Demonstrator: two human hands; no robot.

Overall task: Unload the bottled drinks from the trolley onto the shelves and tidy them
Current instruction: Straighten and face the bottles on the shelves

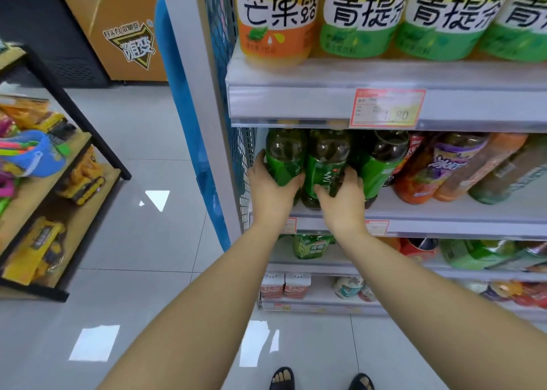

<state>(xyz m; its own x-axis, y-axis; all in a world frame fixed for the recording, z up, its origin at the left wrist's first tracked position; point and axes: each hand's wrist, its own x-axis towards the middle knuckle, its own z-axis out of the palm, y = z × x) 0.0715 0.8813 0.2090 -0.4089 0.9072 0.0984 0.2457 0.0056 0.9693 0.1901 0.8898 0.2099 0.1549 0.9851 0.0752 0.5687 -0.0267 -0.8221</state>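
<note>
1. The left hand (270, 188) wraps its fingers round the leftmost green tea bottle (285, 155). At its three o'clock, the right hand (343, 197) curls round the second green tea bottle (324, 158).
2. Full, stiff, slick plastic, they are probably heavy, so a mid-body grip at the label suits.
3. Both stand touching at the left end of the middle shelf (444, 227), long axes upright, necks toward twelve o'clock.

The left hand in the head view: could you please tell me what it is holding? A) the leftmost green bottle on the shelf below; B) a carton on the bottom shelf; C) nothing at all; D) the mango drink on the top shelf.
A: the left hand grips the leftmost green bottle, while the right hand grips the next green bottle beside it.
</note>
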